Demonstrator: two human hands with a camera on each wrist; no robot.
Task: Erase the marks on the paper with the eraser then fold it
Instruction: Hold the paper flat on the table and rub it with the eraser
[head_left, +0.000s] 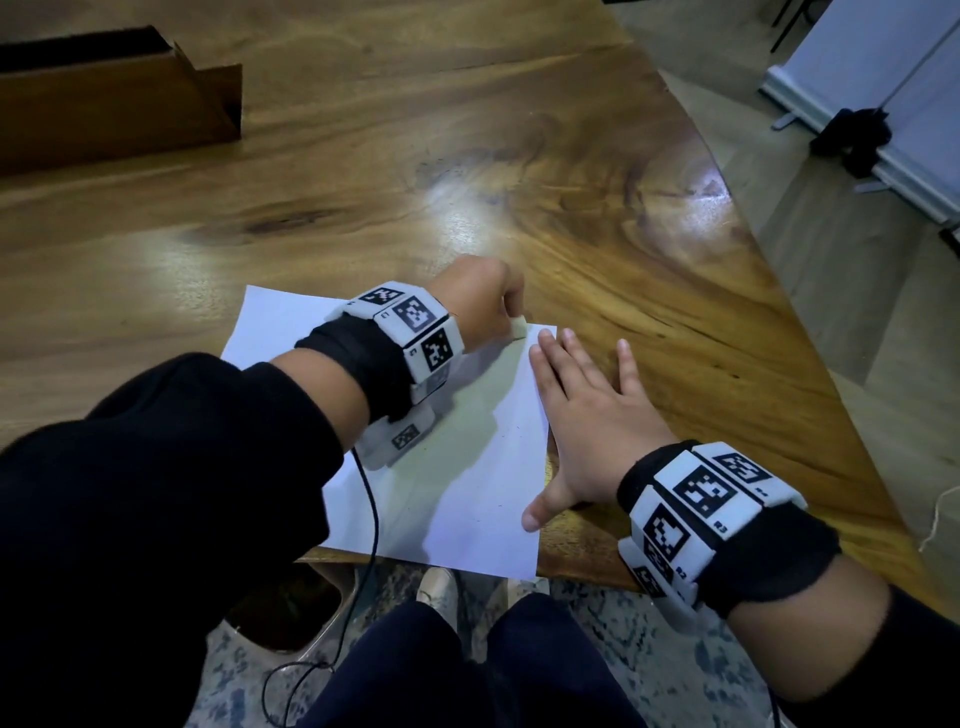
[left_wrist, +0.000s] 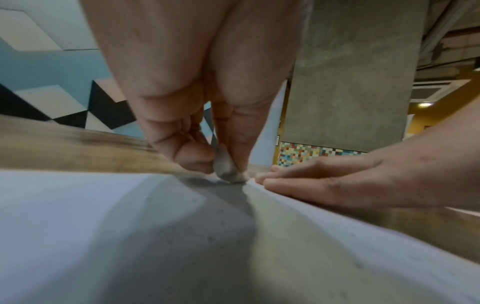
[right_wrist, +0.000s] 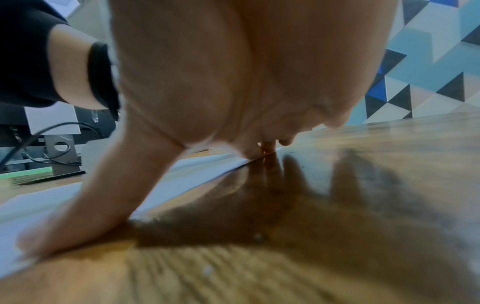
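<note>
one sheet of white paper (head_left: 457, 467) is lying on the wooden table (head_left: 467, 156), its near edge hanging slightly past the table's front edge. at the paper's far right corner the left hand (head_left: 478, 296) is pinching a small white eraser (head_left: 519, 328) between curled fingers and thumb, and in the left wrist view the eraser's (left_wrist: 230, 169) grubby tip is touching the sheet at that corner. along the paper's right edge the right hand (head_left: 587, 431) is lying flat with fingers straight and spread, gripping nothing; its thumb is pressing on the sheet near the near right corner while the fingertips are resting at the edge just beside the eraser. far beyond the paper's left side, a brown wooden box (head_left: 119, 98) is sitting on the table.
</note>
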